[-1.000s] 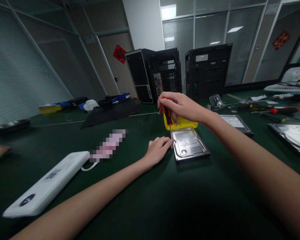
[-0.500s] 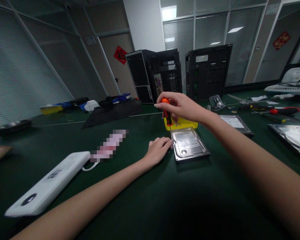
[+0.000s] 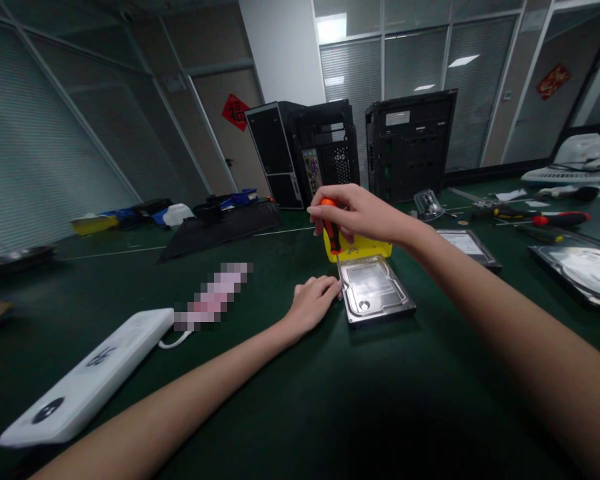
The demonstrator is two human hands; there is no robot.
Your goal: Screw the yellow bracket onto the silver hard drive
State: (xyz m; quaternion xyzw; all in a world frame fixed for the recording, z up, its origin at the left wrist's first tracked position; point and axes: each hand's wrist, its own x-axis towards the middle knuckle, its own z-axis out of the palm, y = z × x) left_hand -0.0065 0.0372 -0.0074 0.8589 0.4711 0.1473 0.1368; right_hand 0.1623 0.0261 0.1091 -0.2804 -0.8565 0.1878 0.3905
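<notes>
A silver hard drive (image 3: 375, 288) lies on the dark green table in front of me. My right hand (image 3: 344, 212) is closed round the orange and black handle of a screwdriver (image 3: 333, 235), which stands nearly upright with its tip at the drive's far left corner. Resting on the table, my left hand (image 3: 314, 300) has its fingers bent and close together, the fingertips against the drive's left edge; nothing shows in it. Just behind the drive is a yellow tray (image 3: 375, 248) with small screws in it, partly hidden by my right hand.
Two black computer cases (image 3: 275, 153) (image 3: 413, 143) stand at the back. A white power bank (image 3: 90, 373) with a cable lies at the left, near a blurred-out object. To the right are more drives (image 3: 580, 270), pliers (image 3: 563, 219) and other tools. A black mat (image 3: 220, 230) lies back left.
The view has shifted slightly, so most things sit a little further left. Both hands keep nearly the same pose on the drive and screwdriver.
</notes>
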